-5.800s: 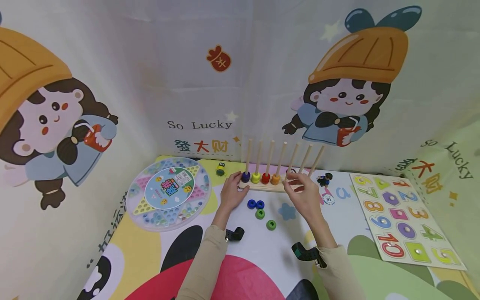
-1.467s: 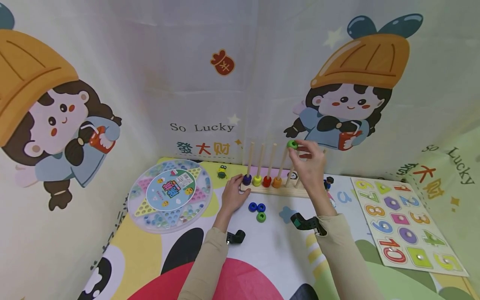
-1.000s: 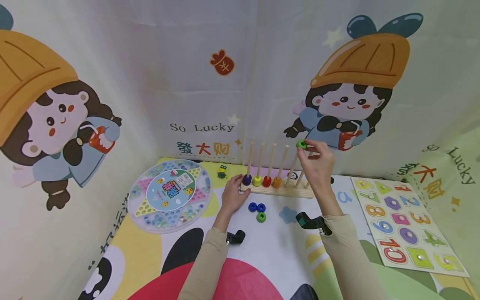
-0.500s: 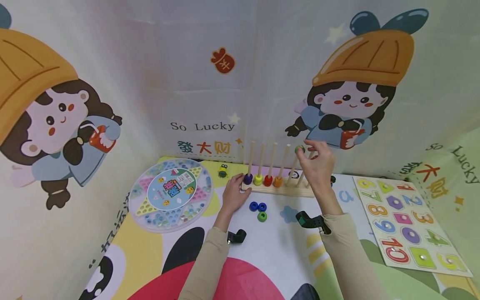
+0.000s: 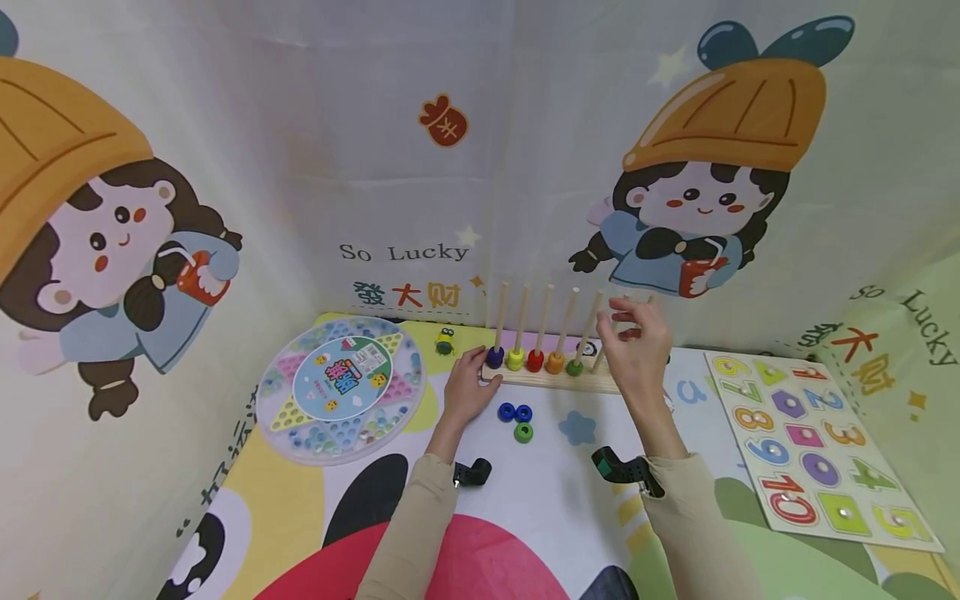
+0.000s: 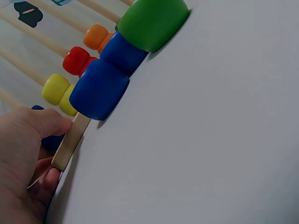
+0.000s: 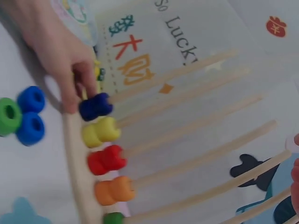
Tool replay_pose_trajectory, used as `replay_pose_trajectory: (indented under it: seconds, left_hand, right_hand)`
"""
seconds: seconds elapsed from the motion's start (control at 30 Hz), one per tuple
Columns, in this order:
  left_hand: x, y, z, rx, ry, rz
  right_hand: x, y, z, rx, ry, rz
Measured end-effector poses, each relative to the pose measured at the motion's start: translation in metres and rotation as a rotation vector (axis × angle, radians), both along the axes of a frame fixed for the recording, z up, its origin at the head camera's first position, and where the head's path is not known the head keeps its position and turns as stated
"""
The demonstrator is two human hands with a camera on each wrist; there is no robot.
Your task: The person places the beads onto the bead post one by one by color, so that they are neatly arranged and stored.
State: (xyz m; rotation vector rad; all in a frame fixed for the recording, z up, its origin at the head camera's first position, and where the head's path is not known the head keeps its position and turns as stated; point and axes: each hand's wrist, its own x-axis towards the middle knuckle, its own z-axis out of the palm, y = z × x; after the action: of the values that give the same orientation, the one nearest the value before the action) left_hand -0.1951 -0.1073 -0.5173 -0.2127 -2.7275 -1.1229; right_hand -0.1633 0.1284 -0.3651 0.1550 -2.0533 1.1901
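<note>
L hand (image 5: 467, 390) fingers grip rack (image 5: 551, 379) end; R hand (image 5: 637, 343) loose, empty.

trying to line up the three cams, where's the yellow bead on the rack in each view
Head: yellow bead, centre of frame, at the foot of the second rod from the left.
Left wrist: upper left, above the left hand that grips the rack end.
Right wrist: left of centre, second in the column running down the frame.
Shared landmark: the red bead next to it.
</note>
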Motion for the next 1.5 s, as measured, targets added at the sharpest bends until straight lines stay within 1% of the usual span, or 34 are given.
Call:
replay_pose_trajectory:
  seconds: [0.13,0.23,0.33,0.47,0.67,0.83,0.93,1.07,1.3,1.4,1.5]
  left_hand:
    - [-0.001,0.000,-0.001,-0.001,0.006,0.001]
    - [-0.001,-0.001,-0.001,0.007,0.019,0.002]
    - [-0.001,-0.001,-0.002,0.013,0.026,-0.002]
    - [-0.001,-0.001,-0.003,0.013,0.025,-0.009]
    - [-0.001,-0.001,-0.002,0.019,0.030,-0.009]
    - [0.000,-0.001,-0.001,0.009,0.035,-0.007]
    - [0.002,0.000,0.001,0.010,0.037,-0.004]
    - [0.003,0.000,0.002,0.011,0.034,-0.002]
    - [0.001,0.001,0.001,0.012,0.017,-0.002]
    - [0.001,0.001,0.000,0.011,0.017,0.003]
    - [0.001,0.001,0.000,0.017,0.013,0.006]
  right_hand:
    - [0.011,-0.003,-0.018,-0.026,-0.037,0.013]
    - [0.018,-0.006,-0.033,-0.041,-0.080,0.040]
    - [0.025,-0.010,-0.047,-0.054,-0.146,0.069]
    - [0.034,-0.015,-0.066,-0.067,-0.256,0.122]
    - [0.047,-0.028,-0.094,-0.021,-0.410,0.203]
    - [0.056,-0.040,-0.111,0.031,-0.491,0.282]
    - [0.061,-0.045,-0.117,0.061,-0.515,0.323]
    - [0.064,-0.049,-0.124,0.094,-0.518,0.345]
    - [0.066,-0.052,-0.136,0.109,-0.491,0.343]
    - [0.066,-0.052,-0.137,0.111,-0.485,0.341]
    - [0.066,-0.051,-0.136,0.120,-0.497,0.333]
